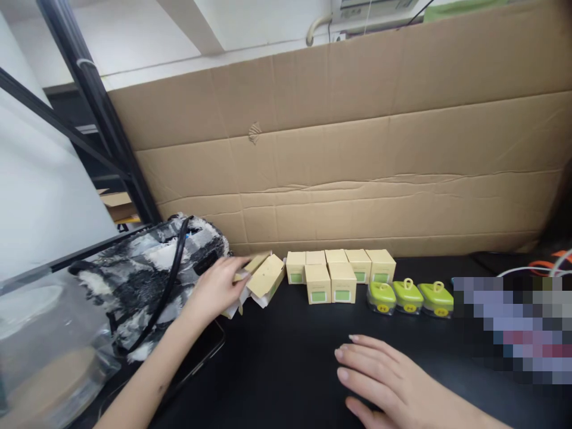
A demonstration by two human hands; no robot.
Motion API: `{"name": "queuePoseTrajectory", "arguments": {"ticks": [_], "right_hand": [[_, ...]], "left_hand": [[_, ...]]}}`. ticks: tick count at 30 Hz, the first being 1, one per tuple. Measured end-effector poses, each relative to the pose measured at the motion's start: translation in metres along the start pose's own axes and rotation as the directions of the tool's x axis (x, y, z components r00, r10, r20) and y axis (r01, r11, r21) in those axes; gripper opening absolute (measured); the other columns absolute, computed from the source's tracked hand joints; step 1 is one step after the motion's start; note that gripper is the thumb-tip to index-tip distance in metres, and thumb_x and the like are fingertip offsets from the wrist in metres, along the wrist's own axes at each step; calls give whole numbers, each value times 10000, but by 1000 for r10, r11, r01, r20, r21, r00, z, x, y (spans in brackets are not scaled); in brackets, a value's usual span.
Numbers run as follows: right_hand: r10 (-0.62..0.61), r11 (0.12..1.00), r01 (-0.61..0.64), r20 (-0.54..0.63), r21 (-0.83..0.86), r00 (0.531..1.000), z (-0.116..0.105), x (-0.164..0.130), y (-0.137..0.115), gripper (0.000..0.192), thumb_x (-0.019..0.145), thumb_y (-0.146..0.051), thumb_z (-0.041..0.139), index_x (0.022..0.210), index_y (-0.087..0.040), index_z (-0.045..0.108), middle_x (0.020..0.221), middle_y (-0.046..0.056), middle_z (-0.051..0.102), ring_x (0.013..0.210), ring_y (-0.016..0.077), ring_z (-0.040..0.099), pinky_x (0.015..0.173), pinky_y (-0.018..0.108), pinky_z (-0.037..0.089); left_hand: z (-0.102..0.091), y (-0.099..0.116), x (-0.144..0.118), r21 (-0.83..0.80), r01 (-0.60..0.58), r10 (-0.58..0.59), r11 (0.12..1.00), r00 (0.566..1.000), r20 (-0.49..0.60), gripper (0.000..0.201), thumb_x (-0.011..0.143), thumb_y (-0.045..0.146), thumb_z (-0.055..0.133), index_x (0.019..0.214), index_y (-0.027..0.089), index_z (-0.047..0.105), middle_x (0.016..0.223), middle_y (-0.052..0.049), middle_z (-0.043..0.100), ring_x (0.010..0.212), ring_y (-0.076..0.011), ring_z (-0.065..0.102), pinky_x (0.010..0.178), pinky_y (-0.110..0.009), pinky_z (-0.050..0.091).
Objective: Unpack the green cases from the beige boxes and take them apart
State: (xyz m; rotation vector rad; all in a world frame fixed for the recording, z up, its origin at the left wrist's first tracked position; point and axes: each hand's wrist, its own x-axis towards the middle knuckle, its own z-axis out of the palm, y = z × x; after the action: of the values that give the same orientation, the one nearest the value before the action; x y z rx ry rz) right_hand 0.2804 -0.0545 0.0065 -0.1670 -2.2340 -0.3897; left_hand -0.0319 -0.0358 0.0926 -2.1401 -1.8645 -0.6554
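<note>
At the left of the black table, my left hand [223, 286] is closed on a small cream box [258, 263], partly hidden by the fingers. Another cream box [270, 279] lies tilted beside it, with a pale open-looking end facing me. Over the front of the table hovers or rests my right hand [384, 378], its fingers stretched out and nothing in them. Beyond it stand several upright cream boxes [318, 283] with green labels, grouped in two rows. To their right sit three small lime-green lidded containers [407, 296] with ring handles and clear bases.
A fluffy black, grey and white bag [152, 268] with a black strap fills the left side. In front of it lies a dark phone-like slab [203, 351]. A clear plastic bag [49, 351] sits at lower left. Tall cardboard [339, 155] walls off the back. White cables [527, 270] lie at right.
</note>
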Motion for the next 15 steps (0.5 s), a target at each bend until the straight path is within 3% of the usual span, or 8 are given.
{"name": "queuePoseTrajectory", "arguments": {"ticks": [5,8,11,13,15], "right_hand": [[37,999,-37,6,5,999,0,3,-1,225,863,-139,527,1077,-132,595,975,70,746,983,139,675,993,297,467],[49,999,-49,22,-3,999,-1,4,-1,210,869,-149,523,1049,-138,628,969,64,746,963,139,681,975,289,479],[49,999,-48,57,-24,997,-2,6,-1,213,864,-148,517,1032,-143,648,971,65,743,952,149,683,949,295,504],[53,998,-50,80,-41,995,-2,8,0,218,858,-145,509,1022,-147,653,973,70,738,951,159,682,941,312,516],[70,996,-65,93,-57,993,-2,9,2,224,857,-142,500,1020,-152,654,972,73,731,954,167,677,942,333,518]], "left_hand": [[2,-4,-6,-31,16,-10,999,983,184,462,787,549,554,1047,176,639,1027,-111,698,934,-294,653,803,-358,495],[3,2,-7,-17,31,-28,999,984,174,560,827,615,454,1042,127,626,1002,-156,668,976,-332,616,844,-427,469],[10,14,-7,-1,9,-9,1000,994,110,657,823,616,462,1224,99,520,1265,-215,529,1201,-374,461,992,-500,352],[21,24,-9,-17,-100,101,995,990,95,717,783,628,530,1321,160,451,1432,-181,383,1324,-371,316,1077,-507,243],[33,35,-15,-64,-290,295,955,952,86,723,729,617,622,1326,245,458,1443,-131,393,1334,-367,310,1097,-515,213]]}}
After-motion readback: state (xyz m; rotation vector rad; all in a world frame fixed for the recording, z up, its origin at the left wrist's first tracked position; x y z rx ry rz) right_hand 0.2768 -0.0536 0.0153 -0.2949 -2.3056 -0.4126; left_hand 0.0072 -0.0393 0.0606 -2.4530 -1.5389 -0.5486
